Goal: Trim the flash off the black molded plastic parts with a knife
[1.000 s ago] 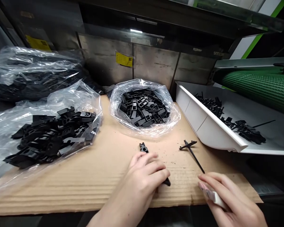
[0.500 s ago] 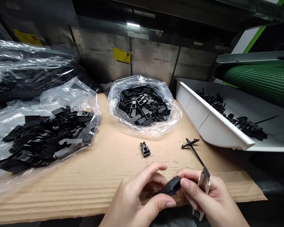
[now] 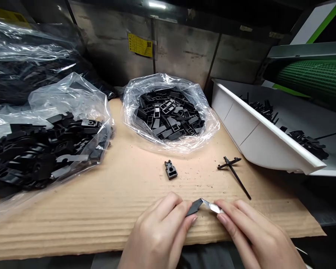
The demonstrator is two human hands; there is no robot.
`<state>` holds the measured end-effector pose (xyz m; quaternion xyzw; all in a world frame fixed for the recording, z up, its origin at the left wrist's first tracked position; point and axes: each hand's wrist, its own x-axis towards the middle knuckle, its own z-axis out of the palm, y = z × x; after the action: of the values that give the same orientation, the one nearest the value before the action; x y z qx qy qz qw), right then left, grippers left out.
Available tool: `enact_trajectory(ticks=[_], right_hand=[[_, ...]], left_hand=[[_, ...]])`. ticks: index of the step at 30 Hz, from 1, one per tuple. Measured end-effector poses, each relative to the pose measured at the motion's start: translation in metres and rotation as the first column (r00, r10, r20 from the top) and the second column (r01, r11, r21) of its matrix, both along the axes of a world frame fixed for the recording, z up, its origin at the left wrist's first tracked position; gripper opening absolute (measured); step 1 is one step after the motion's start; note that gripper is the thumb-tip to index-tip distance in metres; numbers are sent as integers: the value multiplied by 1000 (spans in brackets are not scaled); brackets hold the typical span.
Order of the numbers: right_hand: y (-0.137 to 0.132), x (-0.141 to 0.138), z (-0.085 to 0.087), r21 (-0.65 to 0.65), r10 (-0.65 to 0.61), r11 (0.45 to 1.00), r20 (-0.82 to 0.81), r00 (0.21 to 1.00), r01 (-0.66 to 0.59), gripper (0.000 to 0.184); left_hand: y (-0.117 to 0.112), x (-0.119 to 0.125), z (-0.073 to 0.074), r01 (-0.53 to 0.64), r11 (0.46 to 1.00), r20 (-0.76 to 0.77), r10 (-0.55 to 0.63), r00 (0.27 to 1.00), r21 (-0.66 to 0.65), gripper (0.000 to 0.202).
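My left hand (image 3: 159, 231) pinches a flat black plastic part (image 3: 193, 207) at the near edge of the cardboard. My right hand (image 3: 257, 235) is closed on a small metal blade (image 3: 211, 206) whose tip touches the end of that part. A small black clip (image 3: 170, 169) lies loose on the cardboard just beyond my hands. To its right lies a thin black cross-shaped sprue (image 3: 233, 173).
An open clear bag of small black parts (image 3: 168, 116) sits mid-table. A bag of larger black parts (image 3: 44, 145) lies at left, with more bags behind it. A white tray (image 3: 257, 138) with black parts slopes at right, beside a green conveyor belt (image 3: 313, 80).
My left hand picked the black part up off the cardboard. My right hand turned the blade from upright to pointing left, and it now meets the part's end. The view tilted downward.
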<state>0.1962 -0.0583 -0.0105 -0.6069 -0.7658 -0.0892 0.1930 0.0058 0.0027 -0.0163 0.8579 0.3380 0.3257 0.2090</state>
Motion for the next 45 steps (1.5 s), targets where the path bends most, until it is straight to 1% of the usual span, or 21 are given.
enact_trajectory(ticks=[3,7,9,11,13,16,18,20,22,25,30,32,33,35,36,39,41,43,45], right_hand=[[-3,-4,0,-4,-14,1000,-52,999,14,25],[-2,-5,3,-29,-1,1000,-96,995,-1,23],[-1,-4,4,-72,6,997,-131,991,-16,22],[1,-4,5,-141,6,990,-174,985,-31,22],[1,-4,5,-208,1,977,-214,977,-47,20],[3,-6,6,-256,-25,966,-231,973,-36,19],[6,-7,6,-226,-72,974,-182,981,29,21],[9,-6,5,-147,-132,983,-115,985,114,21],[11,-4,5,-69,-162,985,-108,981,155,19],[12,-3,4,-36,-125,992,-176,976,121,22],[3,-5,2,-98,-93,992,-194,977,75,30],[-2,-4,1,-63,-56,997,-175,983,45,34],[-4,-4,0,-32,-32,999,-174,984,27,34],[-7,-3,1,18,3,1000,-204,979,0,33],[-7,-4,2,23,13,1000,-234,972,-8,33],[-1,-8,9,-5,56,998,-347,936,-62,34],[5,-13,14,-48,117,988,-396,911,-147,34],[11,-17,17,-83,170,971,-423,890,-224,33],[14,-18,17,-85,178,969,-417,891,-233,31]], left_hand=[[1,-1,-1,22,999,17,-23,1000,26,19],[1,-1,-1,29,999,30,-31,999,46,18],[1,-1,0,28,998,31,-30,999,61,18],[0,-2,1,33,997,35,-36,999,70,18],[1,-2,2,50,997,36,-52,998,59,18],[3,-2,2,69,997,24,-70,997,23,18],[4,-2,1,72,997,21,-73,997,32,18],[3,-2,0,72,996,31,-73,997,56,18],[2,-2,-1,66,997,25,-68,997,44,19],[2,-2,2,54,997,-3,-54,999,-51,19],[9,-7,14,32,970,3,-32,999,-239,29],[12,-10,18,-5,940,3,6,1000,-341,33],[12,-11,20,-24,914,16,34,999,-404,33],[12,-12,22,-39,859,63,83,995,-511,27],[12,-12,23,-38,838,89,103,991,-545,24],[10,-11,23,-16,799,130,117,985,-601,20],[9,-11,22,-3,784,144,118,983,-621,22],[9,-11,20,11,774,165,121,979,-633,22],[9,-11,19,16,760,186,138,973,-650,21]])
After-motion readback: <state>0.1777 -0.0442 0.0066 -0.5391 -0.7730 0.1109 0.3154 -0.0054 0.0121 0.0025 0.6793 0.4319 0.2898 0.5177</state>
